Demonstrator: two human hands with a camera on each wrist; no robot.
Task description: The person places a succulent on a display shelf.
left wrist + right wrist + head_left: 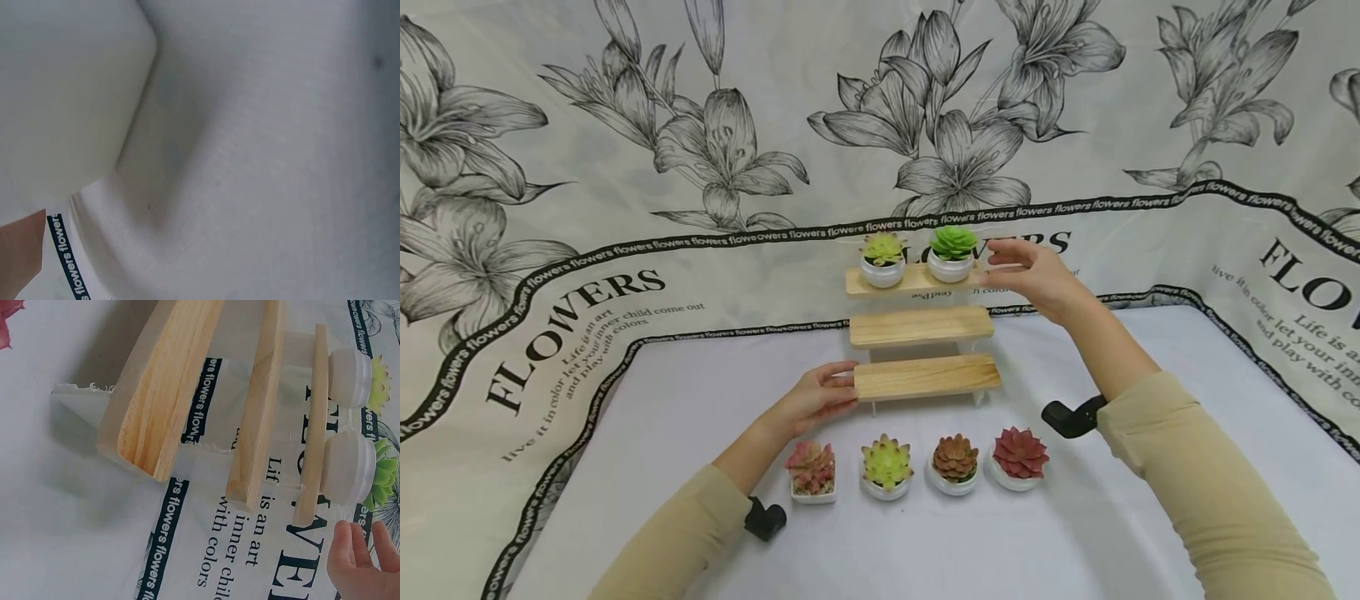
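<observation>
A tiered stand with three wooden shelves [925, 377] on clear supports stands at the middle. My left hand [820, 396] grips the left end of its lowest shelf, some fingertips hidden by the wood. On the top shelf sit a yellow-green succulent [883, 260] and a bright green succulent [952, 254], both in round white pots. Beside the green one's pot, my right hand [1033, 275] has its fingers loosely extended and holds nothing. The right wrist view shows those fingers [359, 544] just off the pot. In the left wrist view only a patch of skin [19, 253] shows.
In front of the stand, a row holds a pink succulent [812, 472] in a square pot, a lime succulent [887, 467], a brown succulent [954, 462] and a dark red succulent [1019, 457]. A flower-printed cloth [760, 283] hangs behind the white table [865, 558].
</observation>
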